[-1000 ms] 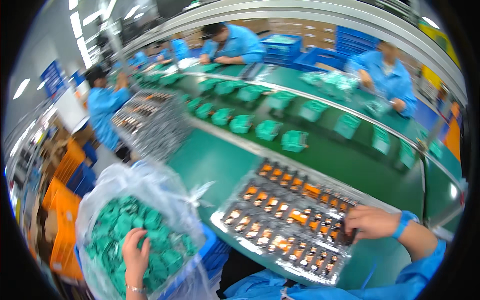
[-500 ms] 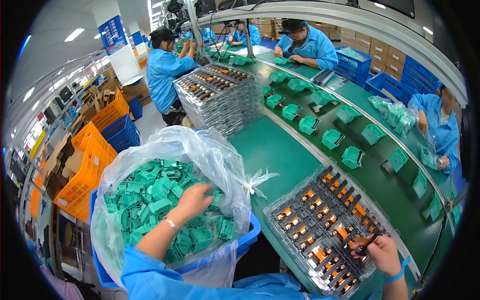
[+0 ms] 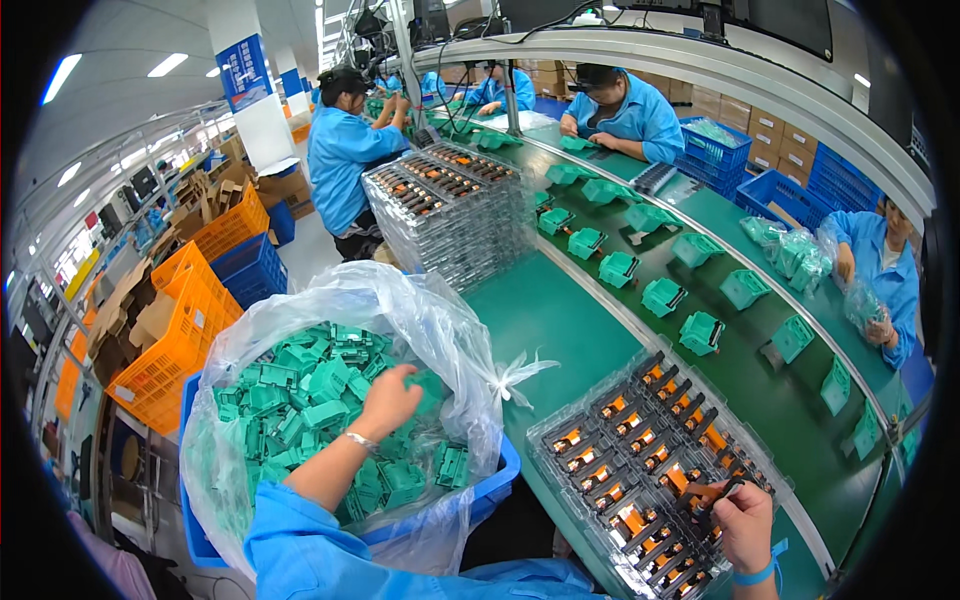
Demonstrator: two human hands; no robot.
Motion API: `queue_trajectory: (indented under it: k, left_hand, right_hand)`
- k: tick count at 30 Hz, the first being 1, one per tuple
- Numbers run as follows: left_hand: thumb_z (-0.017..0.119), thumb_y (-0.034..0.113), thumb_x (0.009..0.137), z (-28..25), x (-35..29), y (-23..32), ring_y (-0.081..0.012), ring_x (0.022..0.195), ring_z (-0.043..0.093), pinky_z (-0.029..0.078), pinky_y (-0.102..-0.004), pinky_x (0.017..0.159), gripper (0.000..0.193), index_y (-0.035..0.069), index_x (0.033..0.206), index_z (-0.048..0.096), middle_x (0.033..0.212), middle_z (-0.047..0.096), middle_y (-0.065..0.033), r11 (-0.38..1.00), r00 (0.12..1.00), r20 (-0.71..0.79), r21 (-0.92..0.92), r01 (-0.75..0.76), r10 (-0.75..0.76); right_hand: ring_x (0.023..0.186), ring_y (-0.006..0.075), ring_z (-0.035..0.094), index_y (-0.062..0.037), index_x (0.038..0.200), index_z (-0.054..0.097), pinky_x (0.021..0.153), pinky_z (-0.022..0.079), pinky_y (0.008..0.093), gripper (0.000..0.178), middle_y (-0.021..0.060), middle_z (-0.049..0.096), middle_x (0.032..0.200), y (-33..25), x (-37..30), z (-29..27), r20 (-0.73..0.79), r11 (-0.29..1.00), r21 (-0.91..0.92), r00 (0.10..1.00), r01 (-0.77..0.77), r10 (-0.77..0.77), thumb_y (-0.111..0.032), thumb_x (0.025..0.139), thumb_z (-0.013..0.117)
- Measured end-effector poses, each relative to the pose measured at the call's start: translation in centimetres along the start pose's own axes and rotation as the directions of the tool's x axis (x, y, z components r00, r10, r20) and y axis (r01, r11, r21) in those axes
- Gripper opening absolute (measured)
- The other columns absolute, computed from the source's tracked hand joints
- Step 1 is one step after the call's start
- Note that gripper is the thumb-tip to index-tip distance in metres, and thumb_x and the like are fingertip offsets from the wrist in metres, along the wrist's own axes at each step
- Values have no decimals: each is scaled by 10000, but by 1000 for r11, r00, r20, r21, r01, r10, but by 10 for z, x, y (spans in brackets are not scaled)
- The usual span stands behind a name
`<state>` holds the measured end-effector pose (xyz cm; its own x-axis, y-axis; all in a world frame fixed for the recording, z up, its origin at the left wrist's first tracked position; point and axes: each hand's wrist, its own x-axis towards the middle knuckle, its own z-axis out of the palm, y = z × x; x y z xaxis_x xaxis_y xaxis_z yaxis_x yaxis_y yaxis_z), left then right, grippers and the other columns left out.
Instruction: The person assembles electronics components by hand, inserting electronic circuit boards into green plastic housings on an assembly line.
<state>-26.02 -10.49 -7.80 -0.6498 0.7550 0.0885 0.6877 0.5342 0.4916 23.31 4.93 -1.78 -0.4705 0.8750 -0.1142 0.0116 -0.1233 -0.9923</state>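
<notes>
My left hand (image 3: 391,404) reaches into a clear plastic bag (image 3: 420,308) of green plastic housings (image 3: 322,412). Its fingers are closed on a blurred green housing (image 3: 428,392) at the right side of the heap. The bag lines a blue bin (image 3: 497,488). At the lower right my right hand (image 3: 744,527) pinches a small black-and-orange part (image 3: 706,492) over a clear plastic tray (image 3: 541,436). Rows of similar black-and-orange parts (image 3: 630,424) lie in the tray. My palm hides the near end of the held part.
Green housings stand in rows on the conveyor belt (image 3: 640,330) beyond the tray. A stack of filled clear trays (image 3: 450,225) stands at the back. Co-workers in blue (image 3: 345,165) sit along the line. Orange crates (image 3: 175,345) stand left; a metal frame (image 3: 690,75) crosses overhead.
My right hand has shifted slightly left and down with the black-and-orange part. My left hand has stayed nearly in place among the housings. The view has tilted slightly.
</notes>
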Motion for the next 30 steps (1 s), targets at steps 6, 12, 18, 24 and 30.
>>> queue_trajectory:
  k: [6,12,18,24,30]
  left_hand:
    - [498,88,831,-83,-46,52,-165,845,605,479,-284,779,227,31,1030,590,913,633,-94,888,896,-362,-453,73,-258]
    - [493,39,893,-57,-90,164,-122,928,569,482,-268,804,195,25,1086,512,1028,593,-73,467,993,35,-884,-23,115]
    - [578,101,905,33,-79,208,-101,957,560,462,-244,814,322,18,1188,449,1086,572,-53,358,781,487,-862,359,391]
    - [620,60,859,63,-80,252,-130,1021,559,474,-255,853,500,-9,1297,388,1128,564,-79,467,597,641,-765,444,483]
    - [649,114,835,77,-88,256,-187,1079,521,459,-294,889,566,15,1332,396,1208,465,-139,620,637,477,-785,0,605]
  right_hand:
    - [663,103,562,5,967,585,618,545,297,141,79,618,815,6,8,9,-46,990,142,999,-12,19,-36,832,594]
    - [699,76,565,25,998,615,621,443,192,169,68,658,861,6,20,11,-33,984,172,998,-48,54,-28,841,578]
    - [873,143,613,35,979,583,801,487,267,152,103,622,1006,-19,7,22,108,952,275,980,134,-169,32,829,603]
    - [671,95,500,27,958,583,566,405,239,194,51,546,819,-28,3,5,148,874,-214,899,436,-412,-58,811,676]
    - [663,256,563,-43,1083,615,571,451,352,279,83,558,800,-46,5,1,321,594,-597,839,539,-438,-130,820,647]
